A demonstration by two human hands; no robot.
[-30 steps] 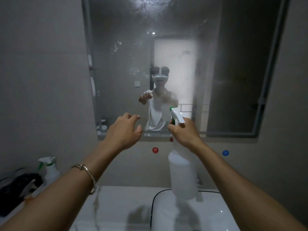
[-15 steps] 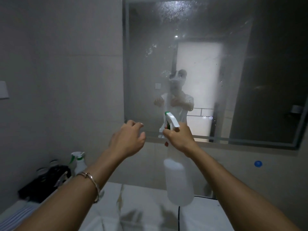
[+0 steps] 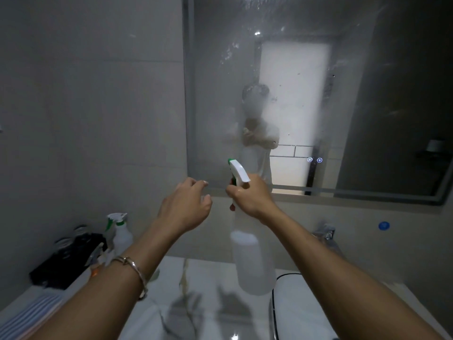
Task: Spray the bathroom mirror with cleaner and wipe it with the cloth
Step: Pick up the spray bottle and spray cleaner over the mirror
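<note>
Nearest, a glossy white marble-look countertop [image 3: 203, 290] runs across the bottom, with a white basin with a thin dark rim [image 3: 289, 315] set into it on the right. A folded blue-and-white striped fabric [image 3: 29, 315] lies at the counter's left edge; I cannot tell whether this is the wiping cloth. Behind it sit a black soft bundle [image 3: 66, 258] and, just beside that, a small white spray bottle with a green trigger [image 3: 121, 231]. A chrome tap [image 3: 324, 233] stands behind the basin, with a round blue sticker [image 3: 383, 225] on the wall to its right. Pale grey wall tiles [image 3: 85, 94] fill the left. The large frameless bathroom mirror [image 3: 367, 94] hangs above, fogged with mist and droplets at its left and top, with 2 small lit icons [image 3: 314, 160] glowing low on the glass.

Both arms reach forward. The left hand [image 3: 183, 209], its wrist wearing a silver bangle [image 3: 132, 266], hovers with fingers loosely curled, holding nothing. The right hand [image 3: 250, 197] grips the neck of a translucent white spray bottle [image 3: 255, 261], with a finger on the trigger. The bottle hangs upright over the counter, its nozzle pointing up and left at the mirror.
</note>
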